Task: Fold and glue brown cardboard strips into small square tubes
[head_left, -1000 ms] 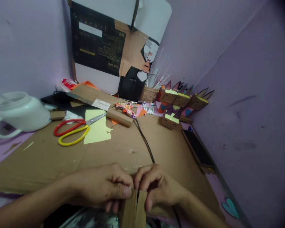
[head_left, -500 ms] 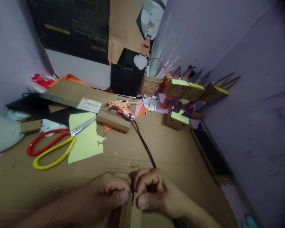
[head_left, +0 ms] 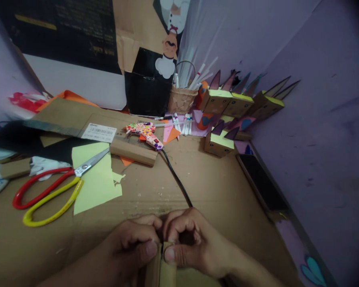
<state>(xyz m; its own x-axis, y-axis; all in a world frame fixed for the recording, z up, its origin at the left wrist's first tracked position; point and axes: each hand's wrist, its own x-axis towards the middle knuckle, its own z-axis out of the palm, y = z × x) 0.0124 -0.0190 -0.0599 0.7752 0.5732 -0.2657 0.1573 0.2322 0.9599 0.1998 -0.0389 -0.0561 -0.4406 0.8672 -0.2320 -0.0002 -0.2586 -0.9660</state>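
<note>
At the bottom middle, my left hand [head_left: 131, 245] and my right hand [head_left: 194, 243] pinch the top end of a folded cardboard piece [head_left: 166, 275]. The two thumbs lie on either side of a dark gap that runs along the piece. Its lower part passes out of the picture, and the fingertips behind it are hidden. Beyond the hands, a flower-patterned glue gun [head_left: 146, 133] rests by a cardboard strip [head_left: 133, 152], its black cord [head_left: 178, 179] running toward my right hand. Scissors [head_left: 80, 169] with red and yellow handles lie partly on yellow-green paper [head_left: 97, 181].
Small cardboard boxes with pointed ears [head_left: 219, 143] stand at the right rear. Near them are a cup of white sticks [head_left: 182, 99] and several markers [head_left: 187, 123]. A dark phone [head_left: 261, 181] lies along the right wall. A barcode-labelled cardboard sheet [head_left: 68, 113] lies at the back left.
The camera view has turned slightly, so the background things appear farther left. Both hands keep their pinch on the cardboard piece, with little change in their pose.
</note>
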